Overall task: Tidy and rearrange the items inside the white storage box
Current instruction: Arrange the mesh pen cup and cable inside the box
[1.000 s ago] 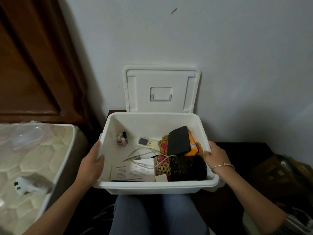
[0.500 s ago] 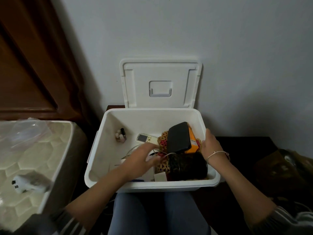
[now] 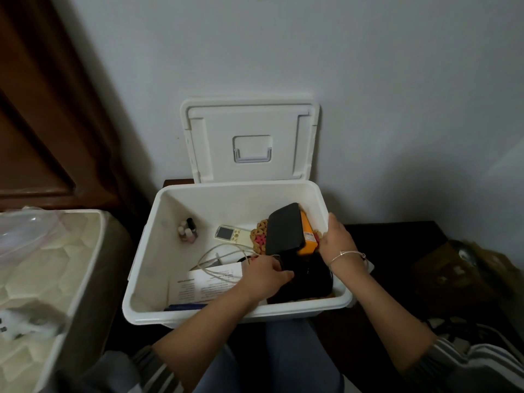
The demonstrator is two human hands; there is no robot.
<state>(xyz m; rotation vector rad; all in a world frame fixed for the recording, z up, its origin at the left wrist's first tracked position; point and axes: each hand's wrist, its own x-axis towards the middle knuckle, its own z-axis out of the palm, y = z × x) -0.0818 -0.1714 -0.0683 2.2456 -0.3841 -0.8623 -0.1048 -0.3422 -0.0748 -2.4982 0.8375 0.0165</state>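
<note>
The white storage box (image 3: 141, 268) sits open on my lap, and its lid (image 3: 249, 140) leans upright against the wall. Inside lie small nail polish bottles (image 3: 187, 231), a white remote (image 3: 229, 233), a woven mat (image 3: 259, 238), a black flat case (image 3: 285, 229) on an orange box (image 3: 308, 236), a white cable (image 3: 224, 253), a printed sheet (image 3: 204, 285) and a black rounded object (image 3: 312, 282). My left hand (image 3: 265, 275) reaches into the box, fingers curled on the black rounded object's top edge. My right hand (image 3: 337, 239) grips the box's right wall beside the orange box.
A mattress (image 3: 48, 265) with a clear plastic bag and a small white item lies to the left. A dark wooden headboard (image 3: 42, 123) stands behind it. Dark bags and cables (image 3: 465, 276) fill the floor to the right. The wall is close behind the box.
My left hand left the box's left wall and reached across inside to the black rounded object. The right hand stayed at the right wall. The view shifted slightly downward.
</note>
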